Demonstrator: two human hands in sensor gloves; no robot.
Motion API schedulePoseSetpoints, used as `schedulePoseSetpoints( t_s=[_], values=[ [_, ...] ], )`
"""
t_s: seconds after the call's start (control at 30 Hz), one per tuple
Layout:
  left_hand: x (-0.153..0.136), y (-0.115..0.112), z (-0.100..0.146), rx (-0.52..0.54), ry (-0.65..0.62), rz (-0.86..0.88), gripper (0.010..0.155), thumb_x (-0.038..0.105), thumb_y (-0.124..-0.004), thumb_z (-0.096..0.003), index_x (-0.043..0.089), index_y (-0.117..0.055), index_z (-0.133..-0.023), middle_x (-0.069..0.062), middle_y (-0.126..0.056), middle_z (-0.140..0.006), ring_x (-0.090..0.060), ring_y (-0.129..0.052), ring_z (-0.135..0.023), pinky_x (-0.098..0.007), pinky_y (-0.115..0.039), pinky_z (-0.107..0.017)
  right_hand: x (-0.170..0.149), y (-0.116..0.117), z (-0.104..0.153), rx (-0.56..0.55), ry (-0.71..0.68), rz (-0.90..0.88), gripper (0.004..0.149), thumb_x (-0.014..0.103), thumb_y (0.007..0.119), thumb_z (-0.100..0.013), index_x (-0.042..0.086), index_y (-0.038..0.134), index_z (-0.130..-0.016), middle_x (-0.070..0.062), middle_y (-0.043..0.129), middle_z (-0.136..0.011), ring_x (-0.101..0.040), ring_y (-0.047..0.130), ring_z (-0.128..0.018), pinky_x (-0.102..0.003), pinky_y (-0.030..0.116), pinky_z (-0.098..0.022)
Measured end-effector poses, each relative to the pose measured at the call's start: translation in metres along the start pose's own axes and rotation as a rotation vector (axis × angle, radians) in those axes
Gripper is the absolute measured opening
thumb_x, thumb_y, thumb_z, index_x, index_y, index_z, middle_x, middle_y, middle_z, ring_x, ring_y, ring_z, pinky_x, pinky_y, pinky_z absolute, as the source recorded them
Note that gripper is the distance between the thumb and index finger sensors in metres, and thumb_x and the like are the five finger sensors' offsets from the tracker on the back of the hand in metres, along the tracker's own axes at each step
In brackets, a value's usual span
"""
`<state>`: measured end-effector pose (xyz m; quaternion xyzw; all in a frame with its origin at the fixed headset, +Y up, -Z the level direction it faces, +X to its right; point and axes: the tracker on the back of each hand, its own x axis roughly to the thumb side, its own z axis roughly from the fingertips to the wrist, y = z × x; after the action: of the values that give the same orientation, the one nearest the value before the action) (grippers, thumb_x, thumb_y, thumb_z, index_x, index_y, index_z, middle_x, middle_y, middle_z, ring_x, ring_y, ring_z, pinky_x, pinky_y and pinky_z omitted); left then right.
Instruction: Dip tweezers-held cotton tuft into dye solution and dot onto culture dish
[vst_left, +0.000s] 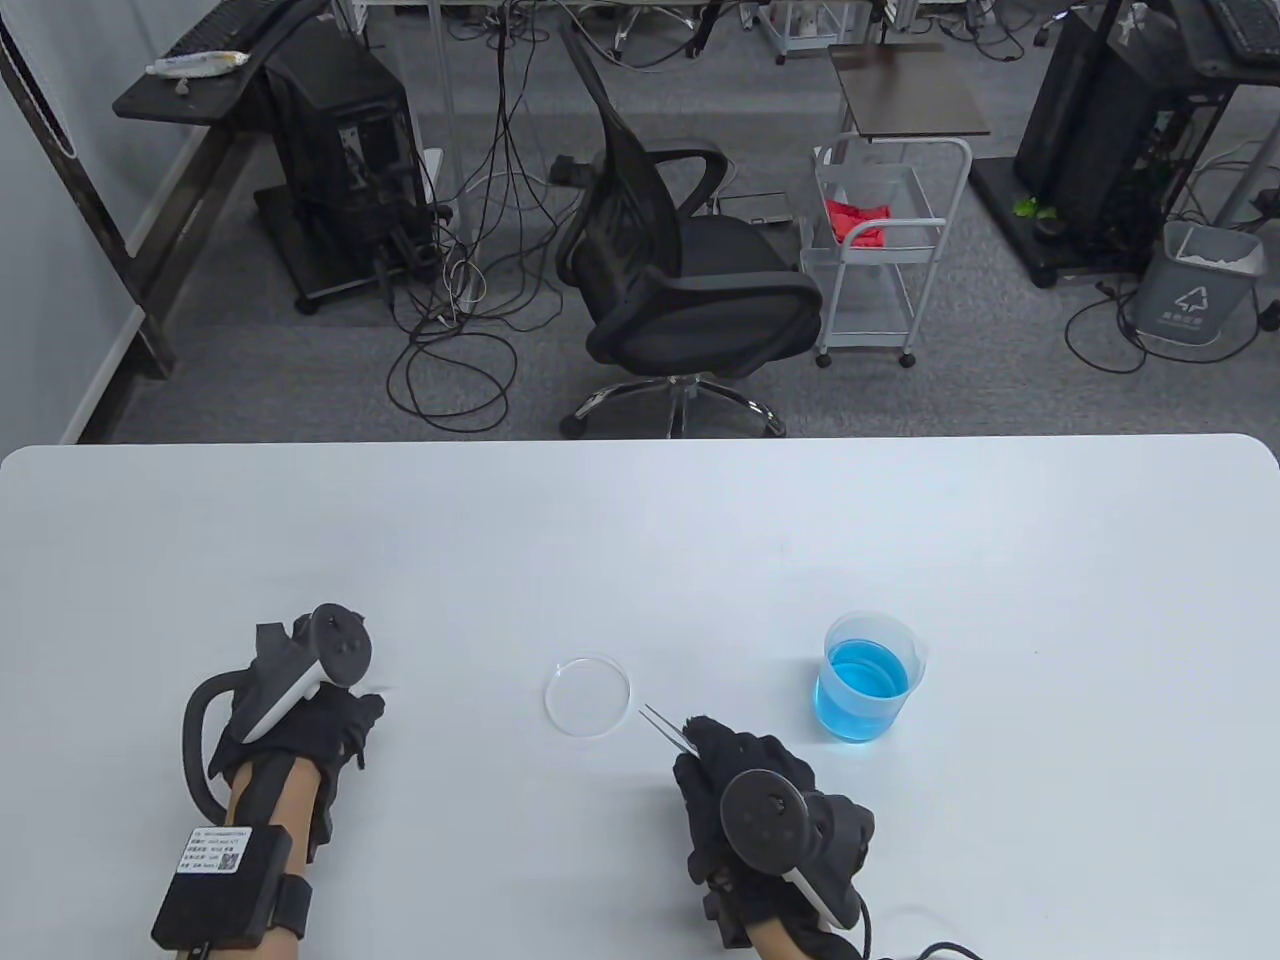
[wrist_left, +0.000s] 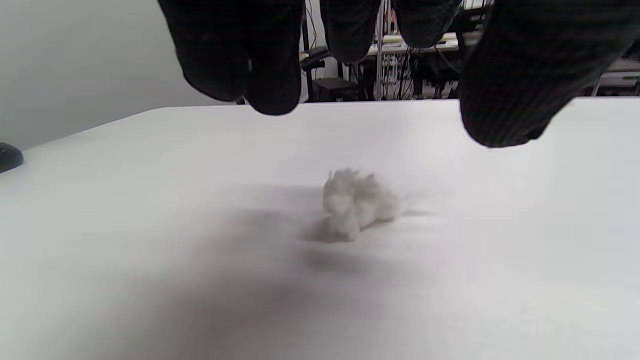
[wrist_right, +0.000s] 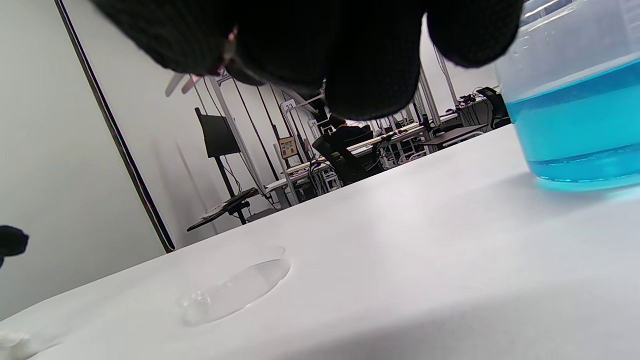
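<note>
Toward the near left part of the white desk (vst_left: 640, 520), the left hand (vst_left: 310, 715) sits low over the surface, a tracker strapped to its back. In the left wrist view its gloved fingertips (wrist_left: 270, 75) hang down side by side, relaxed and holding nothing, above a small white cotton tuft (wrist_left: 357, 202) that lies loose on the desk, not touched by any finger. In the table view the tuft is hidden under that hand. Near the middle of the desk, closer to the near edge than the far one, lies a clear, shallow round dish (vst_left: 588, 695), flat on the surface and apart from both hands. Just to its right, the slim metal tweezers (vst_left: 668, 728) point up and left toward the dish, their tips close to its rim but not touching it; whether the tips carry anything cannot be told, though they look bare. The right hand (vst_left: 745, 785) has its fingers curled round the rear part of the tweezers, pinching them. Further right, well apart from the dish, stands an upright clear plastic beaker (vst_left: 868, 678) holding blue dye to a little over half its height; in the right wrist view it looms near the hand.
</note>
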<state>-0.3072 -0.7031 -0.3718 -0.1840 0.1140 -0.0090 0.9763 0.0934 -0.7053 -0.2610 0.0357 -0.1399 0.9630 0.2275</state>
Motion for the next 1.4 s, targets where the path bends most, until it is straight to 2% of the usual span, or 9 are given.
schedulePoseSetpoints(
  t_s=[0.1,0.2,0.37,0.7,0.87,1.03,1.13,1.3,1.4],
  values=[
    [0.0,-0.011,-0.018,-0.034,0.02,-0.044,0.088,0.063,-0.085,-0.0453,0.047,-0.03,-0.112,0.006,-0.035,-0.122,-0.035,-0.08,-0.104,-0.05,-0.073,-0.076,-0.002,-0.001,-0.001,-0.004,0.008,0.001,0.044,0.038,0.084,-0.044,0.021,0.08,-0.084,0.002,0.093,-0.059,-0.023,0.094,-0.066,-0.058,0.069,-0.057],
    [0.0,-0.021,-0.032,-0.086,0.044,-0.091,0.087,0.061,-0.086,-0.0451,0.046,-0.032,-0.112,0.006,-0.038,-0.121,-0.034,-0.083,-0.102,-0.049,-0.074,-0.075,-0.002,-0.001,-0.001,-0.006,0.011,0.006,0.044,0.038,0.084,-0.044,0.021,0.08,-0.084,0.003,0.093,-0.059,-0.023,0.094,-0.066,-0.058,0.069,-0.057],
    [-0.002,-0.034,-0.047,-0.107,0.059,-0.104,0.083,0.059,-0.086,-0.0459,0.045,-0.036,-0.111,0.006,-0.043,-0.12,-0.031,-0.088,-0.096,-0.045,-0.077,-0.073,-0.001,-0.001,-0.001,-0.007,0.008,0.016,0.044,0.038,0.084,-0.044,0.021,0.08,-0.084,0.003,0.093,-0.059,-0.023,0.094,-0.066,-0.058,0.069,-0.057],
    [-0.006,-0.039,-0.05,-0.052,0.033,-0.023,0.065,0.052,-0.087,-0.0457,0.045,-0.061,-0.105,0.008,-0.063,-0.111,-0.021,-0.097,-0.083,-0.038,-0.083,-0.068,0.001,0.005,-0.002,0.017,0.011,0.0,0.044,0.038,0.084,-0.044,0.021,0.08,-0.084,0.003,0.093,-0.059,-0.023,0.094,-0.066,-0.058,0.069,-0.057],
    [-0.003,-0.042,-0.04,0.13,0.021,-0.013,0.05,0.048,-0.093,-0.0428,0.041,-0.083,-0.091,0.009,-0.087,-0.094,-0.013,-0.108,-0.069,-0.03,-0.093,-0.059,0.002,0.006,-0.002,0.029,0.007,-0.012,0.044,0.038,0.084,-0.044,0.021,0.079,-0.084,0.003,0.093,-0.059,-0.023,0.094,-0.066,-0.058,0.069,-0.058],
    [0.001,-0.046,-0.029,0.245,0.005,0.013,0.042,0.043,-0.098,-0.0406,0.039,-0.093,-0.083,0.009,-0.097,-0.084,-0.011,-0.114,-0.058,-0.028,-0.099,-0.052,0.003,0.006,-0.001,0.033,0.005,-0.016,0.044,0.038,0.084,-0.044,0.021,0.079,-0.084,0.003,0.093,-0.059,-0.023,0.094,-0.066,-0.058,0.069,-0.058],
    [0.002,-0.048,-0.019,0.255,-0.019,0.051,0.041,0.042,-0.098,-0.0402,0.038,-0.095,-0.081,0.008,-0.098,-0.082,-0.011,-0.115,-0.055,-0.028,-0.1,-0.05,0.002,0.005,-0.001,0.025,0.005,-0.029,0.044,0.038,0.084,-0.044,0.021,0.079,-0.084,0.003,0.093,-0.059,-0.023,0.094,-0.066,-0.058,0.069,-0.058],
    [0.008,-0.043,0.017,0.255,-0.106,0.336,0.043,0.042,-0.097,-0.0416,0.036,-0.093,-0.084,0.006,-0.097,-0.083,-0.011,-0.114,-0.057,-0.028,-0.1,-0.049,0.002,0.005,-0.001,0.023,-0.009,-0.064,0.044,0.039,0.084,-0.044,0.021,0.08,-0.084,0.003,0.093,-0.059,-0.023,0.094,-0.066,-0.058,0.069,-0.057],
    [0.017,-0.034,0.042,0.286,-0.162,0.447,0.043,0.041,-0.096,-0.042,0.035,-0.093,-0.085,0.005,-0.097,-0.083,-0.011,-0.114,-0.057,-0.029,-0.099,-0.049,0.004,0.005,0.001,0.018,-0.024,-0.075,0.044,0.039,0.084,-0.044,0.021,0.08,-0.084,0.003,0.093,-0.058,-0.023,0.094,-0.066,-0.058,0.069,-0.057]
  ],
)
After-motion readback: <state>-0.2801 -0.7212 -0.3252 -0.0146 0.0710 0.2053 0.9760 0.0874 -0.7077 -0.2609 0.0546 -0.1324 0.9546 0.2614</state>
